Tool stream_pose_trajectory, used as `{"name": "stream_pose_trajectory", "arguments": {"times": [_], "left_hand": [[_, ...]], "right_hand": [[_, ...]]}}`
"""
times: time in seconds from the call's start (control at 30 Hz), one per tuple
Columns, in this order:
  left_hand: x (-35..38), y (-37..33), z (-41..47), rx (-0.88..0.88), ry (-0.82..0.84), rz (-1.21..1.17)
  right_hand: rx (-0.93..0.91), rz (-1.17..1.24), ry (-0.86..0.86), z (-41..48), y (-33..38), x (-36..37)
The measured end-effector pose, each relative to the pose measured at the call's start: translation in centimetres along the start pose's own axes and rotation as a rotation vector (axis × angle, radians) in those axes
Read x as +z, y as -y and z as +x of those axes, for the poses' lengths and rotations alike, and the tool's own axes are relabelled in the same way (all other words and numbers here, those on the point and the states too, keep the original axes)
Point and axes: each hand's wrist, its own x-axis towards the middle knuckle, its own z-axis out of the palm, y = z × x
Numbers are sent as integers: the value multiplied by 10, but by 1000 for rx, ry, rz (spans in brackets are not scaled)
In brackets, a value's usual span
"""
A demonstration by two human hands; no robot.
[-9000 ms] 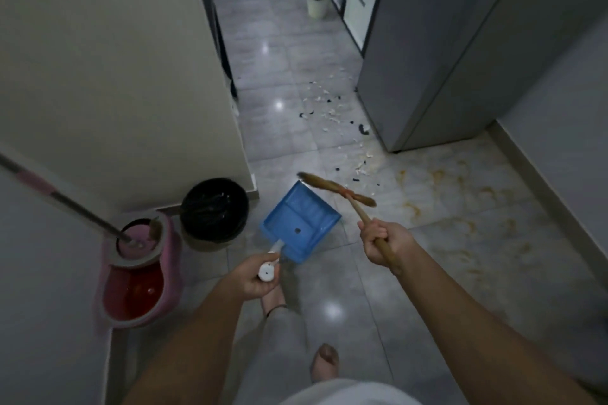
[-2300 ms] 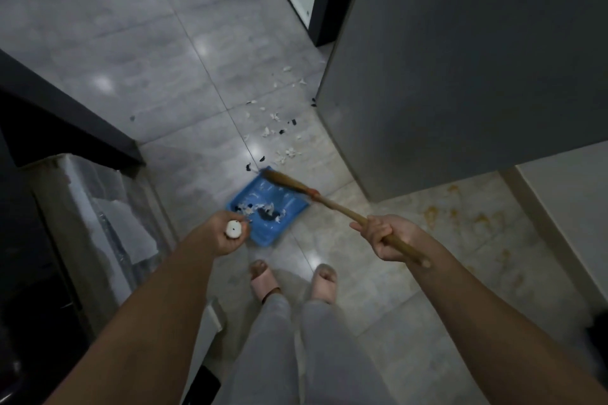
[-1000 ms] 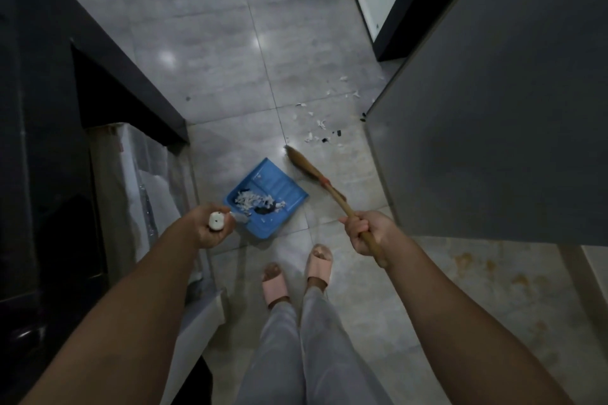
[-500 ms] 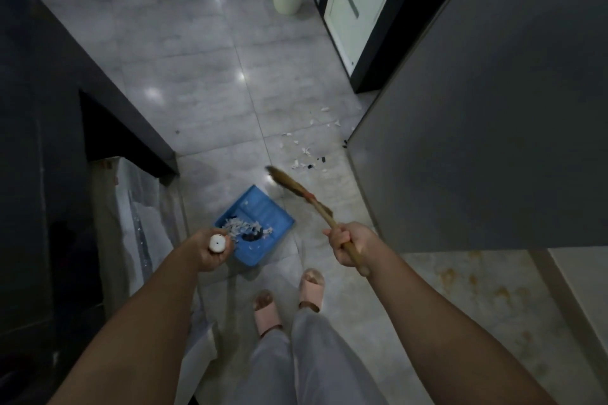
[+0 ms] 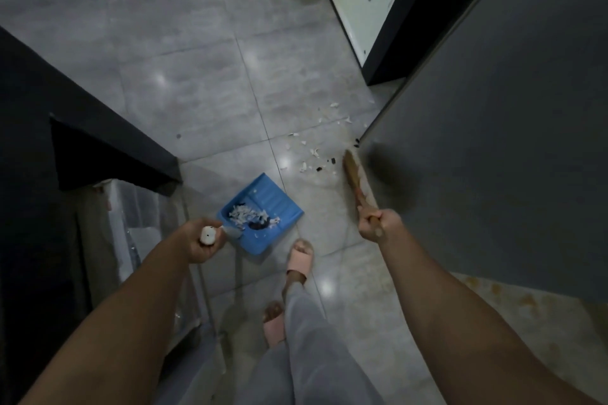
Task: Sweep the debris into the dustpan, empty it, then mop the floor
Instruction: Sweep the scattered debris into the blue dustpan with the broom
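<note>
Blue dustpan [image 5: 263, 212] in left hand [image 5: 200, 242]; broom [image 5: 353, 179] in right hand [image 5: 378, 225].

A single head-worn wide-angle view looks steeply down from standing height at the tiled floor [image 5: 204, 82]; both forearms reach in from the bottom edge; no second view.

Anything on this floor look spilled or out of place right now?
Yes. White and black scraps lie scattered on the grey tile floor beyond the blue plastic dustpan, near the dark grey cabinet corner. Orange-brown stains mark the tiles along the cabinet's base at lower right.
</note>
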Motion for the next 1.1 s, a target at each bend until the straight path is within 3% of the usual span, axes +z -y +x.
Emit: {"name": "stream_pose_trajectory", "arguments": {"times": [0.13, 0.27, 0.4, 0.63, 0.97, 1.1], "left_hand": [[28, -37, 2, -29, 33, -40], [58, -61, 11, -45, 4, -30], [76, -82, 13, -23, -23, -13], [62, -99, 0, -8, 43, -26], [-23, -162, -7, -29, 38, -97], [-39, -191, -8, -29, 11, -55]], "right_hand": [[172, -182, -50, 7, 0, 25], [222, -523, -110, -6, -3, 51], [250, -674, -92, -38, 0, 70], [122, -579, -83, -53, 6, 98], [48, -314, -54, 30, -12, 179], [90, -430, -104, 58, -48, 200]]}}
